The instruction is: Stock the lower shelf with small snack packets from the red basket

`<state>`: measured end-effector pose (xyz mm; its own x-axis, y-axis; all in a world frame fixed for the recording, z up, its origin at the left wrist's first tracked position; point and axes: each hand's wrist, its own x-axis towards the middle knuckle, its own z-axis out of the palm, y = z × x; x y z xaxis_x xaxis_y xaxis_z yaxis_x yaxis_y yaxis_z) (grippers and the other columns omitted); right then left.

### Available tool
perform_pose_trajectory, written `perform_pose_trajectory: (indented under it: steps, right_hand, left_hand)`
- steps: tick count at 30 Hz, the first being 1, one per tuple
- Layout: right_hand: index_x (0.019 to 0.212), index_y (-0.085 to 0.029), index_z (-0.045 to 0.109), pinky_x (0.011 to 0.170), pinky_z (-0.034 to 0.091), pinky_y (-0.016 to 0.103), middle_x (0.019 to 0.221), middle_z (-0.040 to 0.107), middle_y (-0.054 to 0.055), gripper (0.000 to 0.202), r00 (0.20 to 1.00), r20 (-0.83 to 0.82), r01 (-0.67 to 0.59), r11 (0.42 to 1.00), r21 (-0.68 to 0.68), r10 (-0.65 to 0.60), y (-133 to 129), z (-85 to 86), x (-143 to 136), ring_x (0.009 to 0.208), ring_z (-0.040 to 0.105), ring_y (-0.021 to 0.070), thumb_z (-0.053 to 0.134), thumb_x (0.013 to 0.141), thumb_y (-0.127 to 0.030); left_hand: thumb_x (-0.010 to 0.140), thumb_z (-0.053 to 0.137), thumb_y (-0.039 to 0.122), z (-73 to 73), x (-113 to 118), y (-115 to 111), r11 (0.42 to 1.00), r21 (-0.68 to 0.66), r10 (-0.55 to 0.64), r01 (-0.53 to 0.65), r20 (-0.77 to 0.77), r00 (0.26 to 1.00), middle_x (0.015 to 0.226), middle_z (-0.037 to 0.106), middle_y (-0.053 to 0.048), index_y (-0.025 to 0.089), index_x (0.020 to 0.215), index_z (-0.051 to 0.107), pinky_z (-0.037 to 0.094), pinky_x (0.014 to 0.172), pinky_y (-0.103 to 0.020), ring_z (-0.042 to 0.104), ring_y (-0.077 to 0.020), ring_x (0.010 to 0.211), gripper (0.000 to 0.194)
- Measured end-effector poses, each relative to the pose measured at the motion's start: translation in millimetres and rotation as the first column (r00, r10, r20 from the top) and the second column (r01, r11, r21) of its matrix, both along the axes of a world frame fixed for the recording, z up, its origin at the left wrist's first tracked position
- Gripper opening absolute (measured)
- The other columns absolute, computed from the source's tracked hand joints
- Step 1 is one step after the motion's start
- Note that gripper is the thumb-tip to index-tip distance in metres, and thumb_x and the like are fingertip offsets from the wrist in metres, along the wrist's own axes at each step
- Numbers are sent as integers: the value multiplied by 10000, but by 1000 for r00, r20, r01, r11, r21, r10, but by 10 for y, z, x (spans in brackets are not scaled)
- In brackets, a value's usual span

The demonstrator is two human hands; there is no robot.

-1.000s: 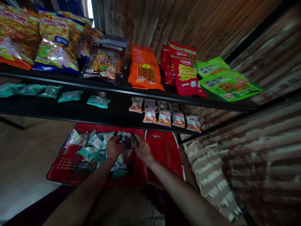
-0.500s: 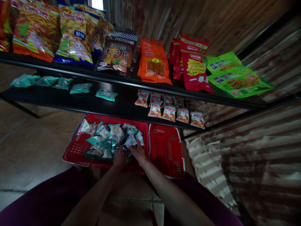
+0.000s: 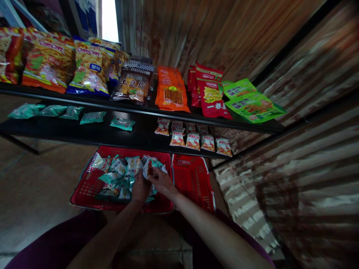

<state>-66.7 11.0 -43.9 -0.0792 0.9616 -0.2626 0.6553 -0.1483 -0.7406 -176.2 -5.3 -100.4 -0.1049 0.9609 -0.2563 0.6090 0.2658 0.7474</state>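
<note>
A red basket (image 3: 84, 186) holds many small green and white snack packets (image 3: 116, 168). Over its right half, my right hand (image 3: 161, 181) is closed on a white and orange packet (image 3: 147, 168) that it has lifted a little. My left hand (image 3: 140, 186) is right beside it, fingers curled near the same packet; what it grips, if anything, is hidden. To the right, touching the first, stands a second red basket (image 3: 193, 179).
Behind the baskets, a black lower shelf (image 3: 140, 138) carries green packets (image 3: 122, 123) at left and orange-white packets (image 3: 192, 140) at right. Larger snack bags (image 3: 171, 91) line the upper shelf (image 3: 98, 100). A corrugated wall (image 3: 314, 179) stands at right.
The view has tilted up and shifted slightly right. My right hand now has the white and orange packet raised between its fingers, where before both hands were down among the packets.
</note>
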Motion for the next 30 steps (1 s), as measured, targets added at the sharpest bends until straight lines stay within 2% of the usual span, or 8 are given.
perform_pose_trajectory:
  steps: [4, 9, 14, 17, 20, 23, 27, 30]
  right_hand:
    - [1276, -223, 488, 942, 445, 362, 1208, 603, 76, 544, 983, -60, 177, 984, 36, -175, 24, 40, 140, 1104, 573, 203, 607, 759, -348]
    - [1260, -245, 454, 782, 522, 393, 1134, 655, 73, 620, 734, -548, 114, 868, -483, -401, -18, -240, 354, 1006, 639, 231, 639, 725, -499]
    - [1114, -176, 542, 773, 519, 335, 1063, 682, 92, 479, 747, -468, 256, 853, -455, -473, -27, -661, 299, 940, 660, 208, 609, 741, -470]
    - [1063, -178, 565, 809, 503, 362, 1021, 688, 93, 389, 912, -134, 340, 897, -284, -388, 78, -804, 229, 931, 655, 227, 568, 771, -435]
    - [1131, -173, 545, 871, 470, 396, 1110, 644, 135, 446, 958, 170, 237, 971, -28, -229, 244, -792, 242, 1038, 605, 268, 547, 789, -460]
    - [1137, -154, 558, 948, 412, 424, 1155, 606, 160, 474, 927, 355, 54, 978, 199, -123, 426, -696, 317, 1119, 538, 298, 549, 790, -476]
    - [1095, -138, 609, 925, 424, 443, 1098, 633, 163, 461, 857, 474, -264, 962, 71, 200, 605, -692, 410, 1051, 565, 323, 614, 747, -441]
    - [1137, -76, 592, 948, 409, 459, 1149, 606, 215, 523, 809, 506, -323, 946, -40, 298, 639, -832, 438, 1093, 546, 347, 615, 754, -431]
  left_hand:
    - [779, 559, 313, 196, -7, 50, 1000, -29, 3, 7, 333, 943, 1131, 638, -131, 135, 1234, 446, 474, 858, -339, 620, -225, 1009, 502]
    - [754, 549, 283, 140, 43, 211, 977, -153, -11, 146, 654, 756, 1040, 688, -77, 160, 1153, 527, 506, 779, -290, 649, -190, 908, 418]
    - [751, 566, 309, -51, -112, 600, 870, -372, -324, 324, 65, 944, 889, 699, -120, 139, 877, 638, 509, 745, -364, 653, -274, 868, 223]
    - [819, 412, 172, -16, -147, 941, 970, -86, -244, 229, -356, 902, 983, 682, -134, 162, 960, 649, 478, 856, -380, 632, -260, 968, 276]
    - [814, 425, 138, 78, 8, 1345, 897, 312, -158, 312, -432, 888, 1238, 577, -140, 148, 1132, 611, 395, 1013, -377, 487, -258, 1212, 369]
    - [833, 457, 193, 97, 266, 1797, 817, 444, -185, 368, -403, 896, 1412, 419, -148, 128, 1255, 529, 323, 1086, -438, 302, -279, 1356, 434]
    - [840, 463, 218, 28, 520, 2299, 878, 402, -106, 259, -365, 925, 1393, 433, -162, 124, 1225, 556, 301, 1097, -472, 321, -309, 1341, 408]
    - [825, 469, 190, -19, 621, 2455, 842, 423, -161, 335, -397, 904, 1434, 380, -134, 157, 1276, 516, 286, 1104, -474, 263, -314, 1367, 454]
